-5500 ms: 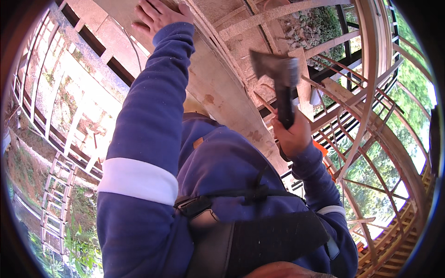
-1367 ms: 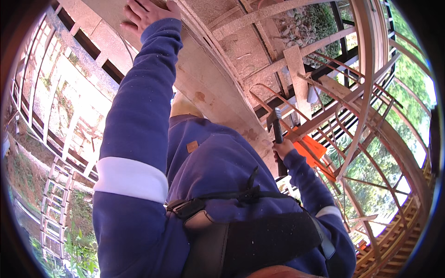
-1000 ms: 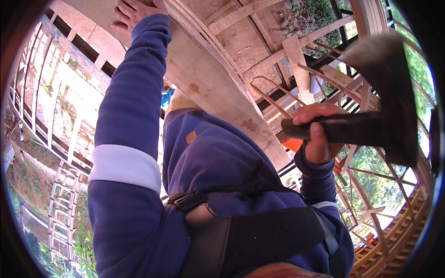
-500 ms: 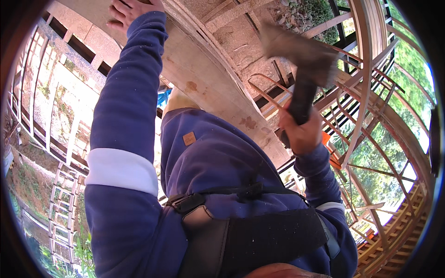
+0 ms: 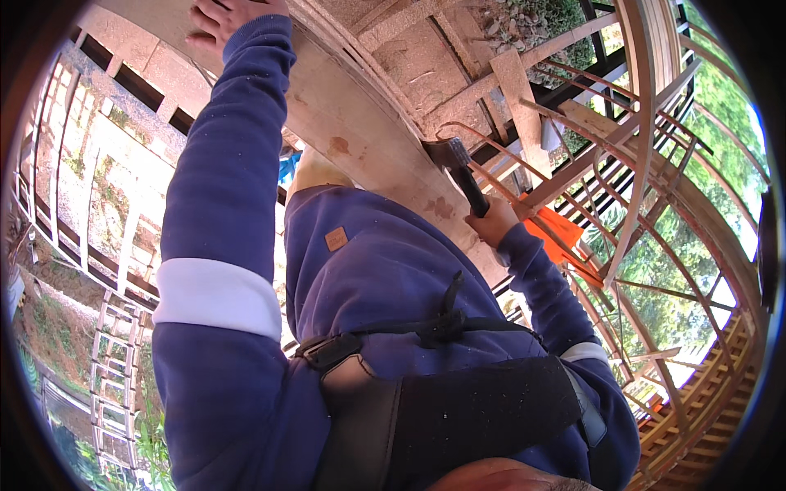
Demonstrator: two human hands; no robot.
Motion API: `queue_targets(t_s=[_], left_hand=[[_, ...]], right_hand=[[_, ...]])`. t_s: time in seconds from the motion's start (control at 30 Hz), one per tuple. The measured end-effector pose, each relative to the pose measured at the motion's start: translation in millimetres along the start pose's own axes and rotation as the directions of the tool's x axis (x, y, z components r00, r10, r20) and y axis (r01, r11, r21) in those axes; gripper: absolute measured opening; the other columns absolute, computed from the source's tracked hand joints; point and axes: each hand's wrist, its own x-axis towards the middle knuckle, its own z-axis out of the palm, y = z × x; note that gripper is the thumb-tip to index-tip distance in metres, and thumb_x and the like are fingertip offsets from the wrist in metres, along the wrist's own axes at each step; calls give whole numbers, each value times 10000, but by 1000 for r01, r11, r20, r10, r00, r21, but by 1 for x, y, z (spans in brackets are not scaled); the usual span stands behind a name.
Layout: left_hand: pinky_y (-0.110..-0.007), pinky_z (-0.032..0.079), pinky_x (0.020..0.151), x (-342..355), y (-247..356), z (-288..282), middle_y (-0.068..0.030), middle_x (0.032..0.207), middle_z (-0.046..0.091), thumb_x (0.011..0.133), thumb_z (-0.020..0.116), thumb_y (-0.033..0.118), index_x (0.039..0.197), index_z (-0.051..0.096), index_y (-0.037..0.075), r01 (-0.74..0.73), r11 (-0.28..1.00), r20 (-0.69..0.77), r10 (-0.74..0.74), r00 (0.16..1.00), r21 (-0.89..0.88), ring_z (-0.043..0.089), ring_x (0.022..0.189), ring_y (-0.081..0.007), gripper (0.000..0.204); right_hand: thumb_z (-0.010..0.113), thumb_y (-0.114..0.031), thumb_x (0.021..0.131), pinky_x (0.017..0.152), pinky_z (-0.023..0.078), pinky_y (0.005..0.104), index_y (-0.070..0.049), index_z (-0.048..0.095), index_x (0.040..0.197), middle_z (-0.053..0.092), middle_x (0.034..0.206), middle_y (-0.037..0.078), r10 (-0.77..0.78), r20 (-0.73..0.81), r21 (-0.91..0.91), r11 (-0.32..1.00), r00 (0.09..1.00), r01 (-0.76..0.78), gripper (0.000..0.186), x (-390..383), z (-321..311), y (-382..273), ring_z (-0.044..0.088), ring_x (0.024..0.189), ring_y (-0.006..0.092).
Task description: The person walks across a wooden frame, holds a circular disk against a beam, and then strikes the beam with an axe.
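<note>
My right hand [image 5: 494, 221] is wrapped round the black handle of a hatchet [image 5: 467, 182]. The dark, broad head of the tool meets the right-hand edge of a wide wooden plank [image 5: 368, 151]. That plank runs slantwise from the top left down towards my right arm and bears several brown stains. At its far end, near the top of the view, my left hand [image 5: 231, 20] lies on the wood with its fingers spread. It holds nothing, and the upper edge of the picture cuts off part of it.
Beyond the plank lie boards and a chip-strewn floor [image 5: 409, 69]. Thin bars and curved timbers [image 5: 647, 155] form a frame on the right, with an orange cloth [image 5: 557, 237] beside my right forearm. A ladder-like structure [image 5: 110, 385] stands at lower left.
The hatchet has come down and to the left from a blurred, raised position onto the plank's edge, with my right hand moving along. My left hand has stayed almost still.
</note>
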Motion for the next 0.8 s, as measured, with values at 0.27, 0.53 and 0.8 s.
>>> queue_targets(t_s=[0.27,0.53,0.8], left_hand=[[-658,114,1164,2,-5,3,-161,1562,326,849,513,623,1501,339,13,-9,1000,-90,12,996,28,220,1473,-349,910],[-552,104,1219,0,6,-10,-155,1596,288,882,578,423,1514,323,3,91,996,69,-91,993,1,210,1496,-329,801],[-653,109,1171,-3,-7,10,-150,1557,329,846,522,599,1503,332,17,-44,999,-51,46,998,23,227,1470,-338,898]], right_hand=[[684,-112,838,652,500,330,-29,632,841,640,739,88,-239,-236,236,926,942,294,97,-65,-34,-97,638,701,189],[604,-30,890,638,518,392,-29,537,974,619,788,153,-507,-666,131,643,547,755,107,-60,-20,-106,604,647,268],[736,-208,801,582,523,418,-23,625,882,638,654,132,-57,-56,-130,990,997,50,230,12,1,1,659,601,301]])
